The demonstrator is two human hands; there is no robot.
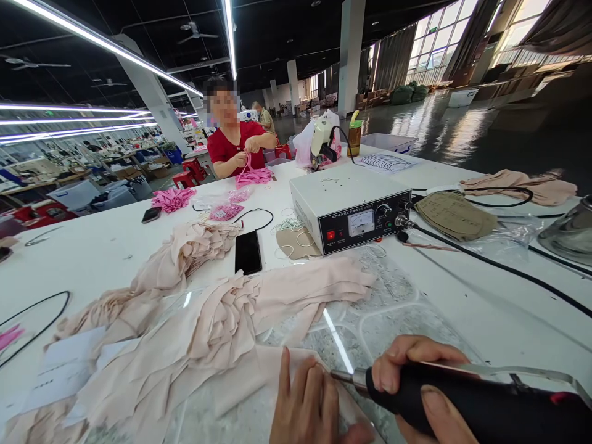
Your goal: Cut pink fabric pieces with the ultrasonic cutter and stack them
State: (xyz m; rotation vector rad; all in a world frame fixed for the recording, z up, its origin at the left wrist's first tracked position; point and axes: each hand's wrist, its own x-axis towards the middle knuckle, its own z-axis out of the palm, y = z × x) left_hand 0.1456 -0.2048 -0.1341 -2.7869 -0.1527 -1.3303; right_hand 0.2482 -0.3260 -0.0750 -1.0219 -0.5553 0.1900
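My left hand (308, 398) lies with its fingers stretched out on a beige fabric piece (259, 370), pressing it against the glossy stone-patterned plate (393, 308). In my right hand (419, 382) is a black handheld ultrasonic cutter (490, 401), with the fingers and thumb wrapped round its body. The cutter's metal tip points left and ends at the fabric right beside my left fingers; whether it touches the cloth I cannot tell. A heap of beige fabric pieces (222, 314) spreads to the left and behind my left hand.
A control box (351, 203) with a dial and a black cable (499, 265) stands beyond the plate. Near it are a black phone (248, 251), olive fabric pieces (456, 216) and a glass jar (568, 231). Across the table a person in red (238, 148) handles pink straps (252, 176).
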